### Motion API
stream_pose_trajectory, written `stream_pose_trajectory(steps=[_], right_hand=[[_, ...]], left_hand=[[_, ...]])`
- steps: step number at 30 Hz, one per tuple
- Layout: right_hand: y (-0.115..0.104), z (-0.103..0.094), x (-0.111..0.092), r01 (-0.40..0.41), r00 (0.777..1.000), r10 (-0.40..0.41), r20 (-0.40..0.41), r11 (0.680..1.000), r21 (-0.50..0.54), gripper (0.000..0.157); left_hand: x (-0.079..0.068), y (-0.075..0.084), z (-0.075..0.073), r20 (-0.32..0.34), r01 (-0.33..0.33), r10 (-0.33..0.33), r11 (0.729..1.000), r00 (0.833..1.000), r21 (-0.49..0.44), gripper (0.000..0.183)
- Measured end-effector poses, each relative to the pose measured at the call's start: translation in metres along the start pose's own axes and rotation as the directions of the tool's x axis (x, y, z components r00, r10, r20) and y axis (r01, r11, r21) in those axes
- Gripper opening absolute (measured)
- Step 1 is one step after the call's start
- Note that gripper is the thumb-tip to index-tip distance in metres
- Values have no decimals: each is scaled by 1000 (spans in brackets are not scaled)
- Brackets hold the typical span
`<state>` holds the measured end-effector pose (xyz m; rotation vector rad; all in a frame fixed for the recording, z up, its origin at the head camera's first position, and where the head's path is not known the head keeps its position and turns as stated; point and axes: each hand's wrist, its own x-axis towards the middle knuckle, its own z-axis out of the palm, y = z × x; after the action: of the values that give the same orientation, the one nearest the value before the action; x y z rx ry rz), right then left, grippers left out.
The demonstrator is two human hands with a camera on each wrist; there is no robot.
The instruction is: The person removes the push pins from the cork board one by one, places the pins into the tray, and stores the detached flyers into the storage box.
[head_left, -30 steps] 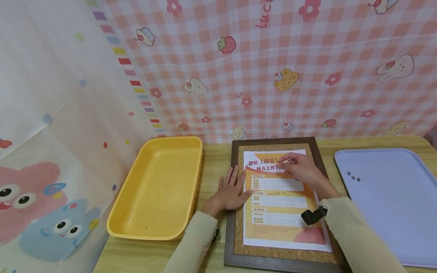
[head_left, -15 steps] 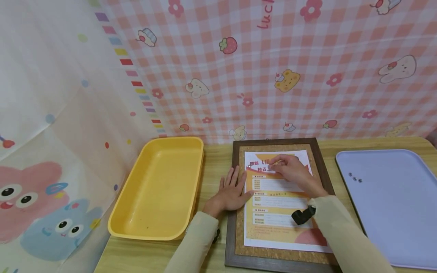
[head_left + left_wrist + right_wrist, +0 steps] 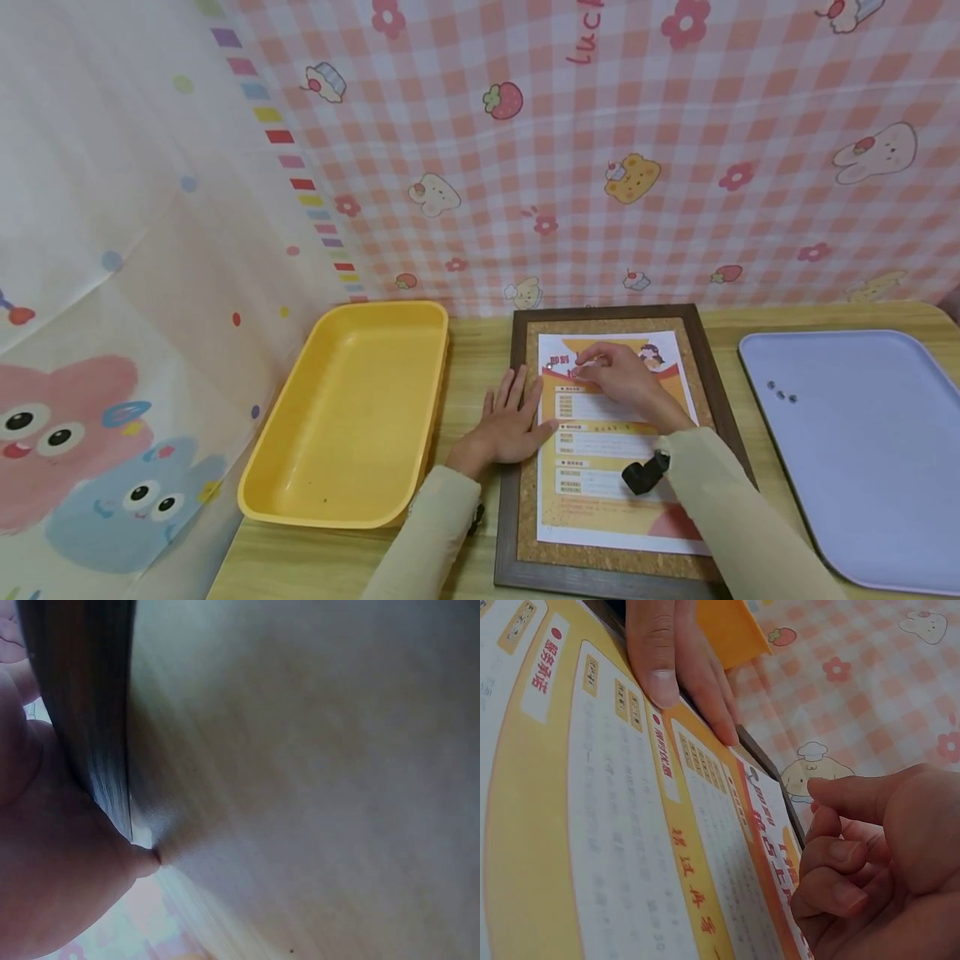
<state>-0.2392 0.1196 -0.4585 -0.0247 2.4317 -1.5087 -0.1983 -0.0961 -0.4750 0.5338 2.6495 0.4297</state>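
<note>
A framed cork board (image 3: pixel 525 525) carries a printed orange and white poster (image 3: pixel 622 529). A small metal pushpin (image 3: pixel 550 366) sits at the poster's upper left corner; it also shows in the right wrist view as a pin (image 3: pixel 751 776). My left hand (image 3: pixel 510 429) lies flat with fingers spread over the frame's left edge, thumb at the paper. Above the poster's heading, my right hand (image 3: pixel 622 379) reaches toward the pushpin, a little right of it. In the right wrist view its fingers (image 3: pixel 829 855) are curled and the thumb tip is close to the forefinger, with nothing visible between.
A yellow tray (image 3: pixel 352 417) stands left of the board on the wooden table (image 3: pixel 465 350). To the right lies a lilac tray (image 3: pixel 862 467) with several small pushpins (image 3: pixel 782 394). A pink checked cloth (image 3: pixel 480 167) hangs behind the table.
My right hand has moved left across the top of the poster, closer to the pushpin, uncovering the picture at upper right. My left hand keeps its place on the frame.
</note>
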Motion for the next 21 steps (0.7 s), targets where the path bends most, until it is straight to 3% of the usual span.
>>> stream_pose_trajectory(steps=[9,21], right_hand=[[1,10,7,4,1000,-3,4,1000,-31,24],[0,20,14,44,999,-45,-20,997,-62,21]], left_hand=[[8,-10,10,2,9,-9,1000,1000,-16,78],[5,-5,4,19,3,-3,1000,1000,-5,77]])
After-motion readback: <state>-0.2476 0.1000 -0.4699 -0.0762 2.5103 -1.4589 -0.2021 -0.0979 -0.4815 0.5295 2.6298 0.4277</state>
